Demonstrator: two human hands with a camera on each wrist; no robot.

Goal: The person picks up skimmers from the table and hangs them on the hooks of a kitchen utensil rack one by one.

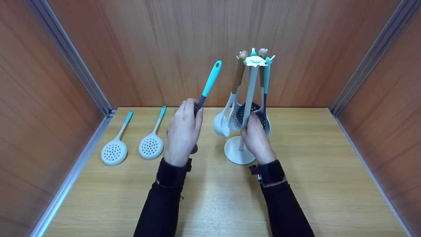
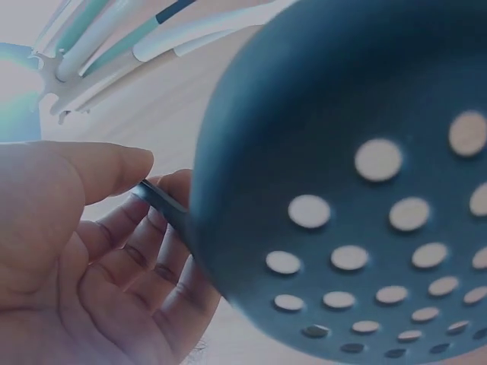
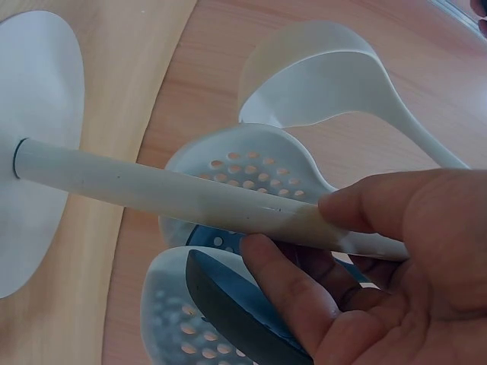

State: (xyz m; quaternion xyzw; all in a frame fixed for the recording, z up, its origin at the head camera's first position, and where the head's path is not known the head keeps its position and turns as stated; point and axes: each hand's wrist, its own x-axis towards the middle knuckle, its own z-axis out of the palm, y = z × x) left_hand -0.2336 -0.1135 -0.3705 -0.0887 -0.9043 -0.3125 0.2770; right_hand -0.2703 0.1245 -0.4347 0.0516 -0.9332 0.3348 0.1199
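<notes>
my left hand (image 1: 183, 131) had the dark skimmer (image 2: 358, 198) pinched by its neck between thumb and fingers, teal handle tilted up toward the rack (image 1: 250, 98), dark holed head low by my wrist. my right hand (image 1: 256, 137) was wrapped around the rack's white pole (image 3: 175, 194), thumb and fingers curled on it, just above the round base (image 1: 237, 152). a white ladle (image 1: 222, 123) and a few strainers hung there. two white skimmers (image 1: 131, 149) lay flat on the table (image 1: 312, 158), off to my left.
</notes>
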